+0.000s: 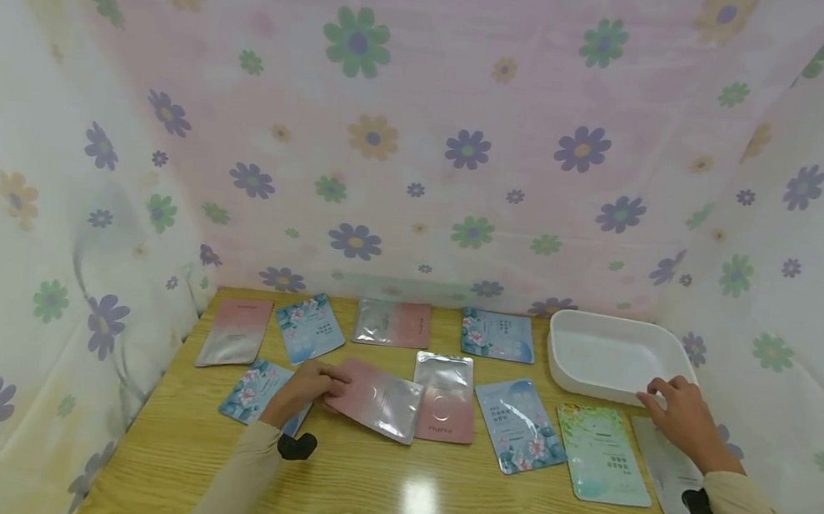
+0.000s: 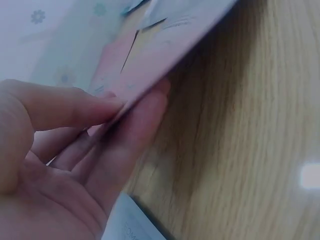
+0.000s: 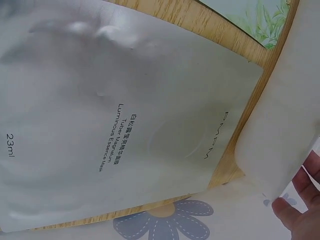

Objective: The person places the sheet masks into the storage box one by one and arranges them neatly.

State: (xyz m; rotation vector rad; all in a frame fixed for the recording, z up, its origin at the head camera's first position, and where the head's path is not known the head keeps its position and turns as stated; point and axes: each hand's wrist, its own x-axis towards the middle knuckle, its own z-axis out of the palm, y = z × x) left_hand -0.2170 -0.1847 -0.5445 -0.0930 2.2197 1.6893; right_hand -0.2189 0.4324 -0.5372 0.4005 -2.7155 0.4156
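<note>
My left hand (image 1: pixel 309 387) pinches the pink end of a pink-and-silver face mask packet (image 1: pixel 380 400) between thumb and fingers. In the left wrist view the packet (image 2: pixel 175 45) is tilted, one edge raised over the wood. Its silver end overlaps another pink-and-silver packet (image 1: pixel 444 411). A blue flowered packet (image 1: pixel 254 395) lies partly under my left hand and wrist. At the right, my right hand (image 1: pixel 685 416) grips the front right rim of a white plastic tray (image 1: pixel 617 390). Below that wrist lies a silver mask packet (image 3: pixel 120 100), partly hidden by the arm in the head view.
More mask packets lie flat: a pink one (image 1: pixel 237 331) at far left, a blue one (image 1: pixel 310 328), a pink one (image 1: pixel 393 324) and a blue one (image 1: pixel 498 335) along the back, then blue (image 1: pixel 521 426) and green (image 1: pixel 604 455) ones toward the right. Flowered cloth (image 1: pixel 424 141) encloses the wooden table (image 1: pixel 349 493).
</note>
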